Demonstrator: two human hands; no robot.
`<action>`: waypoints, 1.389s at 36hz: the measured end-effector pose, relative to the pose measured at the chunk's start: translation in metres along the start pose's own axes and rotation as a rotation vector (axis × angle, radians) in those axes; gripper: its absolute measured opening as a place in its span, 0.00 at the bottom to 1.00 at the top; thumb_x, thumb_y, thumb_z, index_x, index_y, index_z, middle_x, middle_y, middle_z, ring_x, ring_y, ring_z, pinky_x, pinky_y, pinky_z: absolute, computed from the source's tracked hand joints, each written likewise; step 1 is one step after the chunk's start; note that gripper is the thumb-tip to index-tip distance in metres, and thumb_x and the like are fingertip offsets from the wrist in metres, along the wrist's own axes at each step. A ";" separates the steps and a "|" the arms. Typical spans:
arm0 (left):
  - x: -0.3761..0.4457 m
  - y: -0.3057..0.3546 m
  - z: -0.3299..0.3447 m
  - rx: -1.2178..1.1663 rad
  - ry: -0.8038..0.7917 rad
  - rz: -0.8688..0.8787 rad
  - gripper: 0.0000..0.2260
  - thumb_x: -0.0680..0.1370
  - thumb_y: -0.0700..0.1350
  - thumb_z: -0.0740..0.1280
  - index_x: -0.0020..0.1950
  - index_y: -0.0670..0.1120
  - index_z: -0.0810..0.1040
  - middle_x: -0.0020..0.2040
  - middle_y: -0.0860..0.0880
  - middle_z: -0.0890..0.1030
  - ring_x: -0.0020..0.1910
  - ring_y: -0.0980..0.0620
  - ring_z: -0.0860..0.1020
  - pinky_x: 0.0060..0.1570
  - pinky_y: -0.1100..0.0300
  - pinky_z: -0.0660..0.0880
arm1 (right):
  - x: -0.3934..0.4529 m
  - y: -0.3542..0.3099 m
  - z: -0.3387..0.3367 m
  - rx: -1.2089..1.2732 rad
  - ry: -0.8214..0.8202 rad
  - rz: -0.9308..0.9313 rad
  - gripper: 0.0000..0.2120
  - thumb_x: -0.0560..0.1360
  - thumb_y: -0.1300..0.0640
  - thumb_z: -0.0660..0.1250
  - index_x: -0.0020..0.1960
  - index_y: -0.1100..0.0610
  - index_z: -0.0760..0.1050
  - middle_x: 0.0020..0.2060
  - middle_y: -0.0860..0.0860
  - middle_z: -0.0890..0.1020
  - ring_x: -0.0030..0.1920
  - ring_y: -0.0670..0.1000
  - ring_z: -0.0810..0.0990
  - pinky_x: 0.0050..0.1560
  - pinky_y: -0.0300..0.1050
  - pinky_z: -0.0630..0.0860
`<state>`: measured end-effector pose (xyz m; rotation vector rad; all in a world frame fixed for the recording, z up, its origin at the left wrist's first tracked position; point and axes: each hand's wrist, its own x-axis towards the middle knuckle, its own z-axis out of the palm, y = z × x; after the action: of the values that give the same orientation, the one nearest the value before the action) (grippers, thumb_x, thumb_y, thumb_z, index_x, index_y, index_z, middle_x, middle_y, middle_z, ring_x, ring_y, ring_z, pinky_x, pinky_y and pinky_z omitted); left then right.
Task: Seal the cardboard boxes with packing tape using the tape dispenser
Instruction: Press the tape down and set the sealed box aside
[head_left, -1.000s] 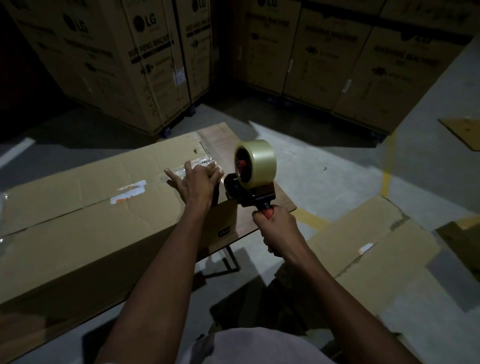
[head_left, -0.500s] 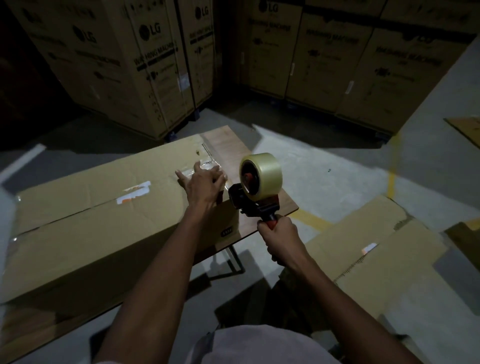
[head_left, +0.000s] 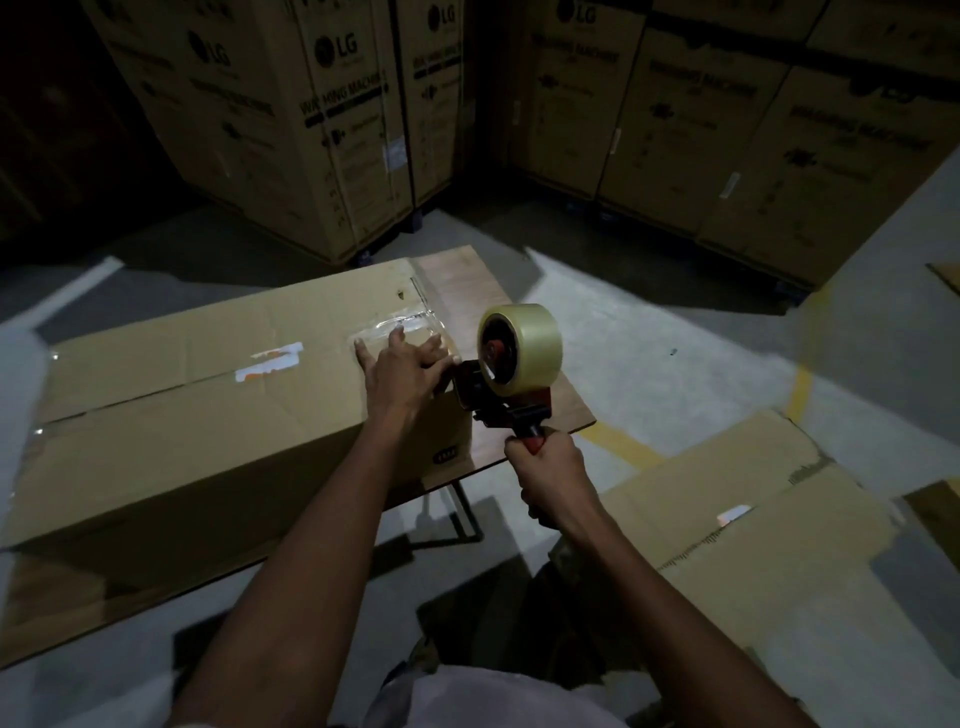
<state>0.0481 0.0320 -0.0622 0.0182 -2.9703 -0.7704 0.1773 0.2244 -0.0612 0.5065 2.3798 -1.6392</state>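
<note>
brown card, pale tape, red handle

the box (head_left: 208, 415) under my left hand (head_left: 402, 371) is plain tan cardboard with a torn white label patch showing a bit of orange, and a shiny clear strip of tape along its seam. my right hand (head_left: 550, 475) is around the red grip of the black and red tape dispenser (head_left: 506, 400), whose roll is pale yellowish. the table (head_left: 467, 291) is reddish-brown wood grain. the big boxes (head_left: 311, 130) behind are brown with black print, and the grey floor (head_left: 675, 338) has a yellow line.
</note>
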 end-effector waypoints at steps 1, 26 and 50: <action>-0.001 0.001 0.000 -0.009 0.003 -0.007 0.19 0.81 0.61 0.64 0.68 0.57 0.80 0.78 0.44 0.69 0.77 0.49 0.66 0.77 0.38 0.36 | 0.000 0.000 -0.001 -0.007 -0.001 -0.006 0.11 0.76 0.52 0.66 0.39 0.53 0.67 0.25 0.50 0.68 0.19 0.48 0.65 0.22 0.39 0.66; -0.006 0.008 0.000 0.022 0.072 -0.050 0.16 0.80 0.62 0.63 0.64 0.60 0.82 0.73 0.46 0.75 0.79 0.49 0.61 0.75 0.33 0.33 | -0.004 -0.003 -0.018 -0.046 -0.044 -0.106 0.12 0.78 0.52 0.65 0.39 0.54 0.68 0.31 0.55 0.72 0.26 0.54 0.70 0.23 0.41 0.68; -0.015 0.017 -0.008 0.002 0.100 -0.021 0.15 0.81 0.60 0.65 0.62 0.57 0.83 0.72 0.48 0.76 0.79 0.48 0.62 0.74 0.34 0.34 | -0.008 0.000 -0.023 -0.010 -0.077 -0.087 0.11 0.78 0.51 0.65 0.40 0.54 0.69 0.32 0.54 0.71 0.26 0.53 0.70 0.25 0.42 0.68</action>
<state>0.0634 0.0435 -0.0477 0.0848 -2.8808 -0.7463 0.1849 0.2446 -0.0500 0.3359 2.3841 -1.6496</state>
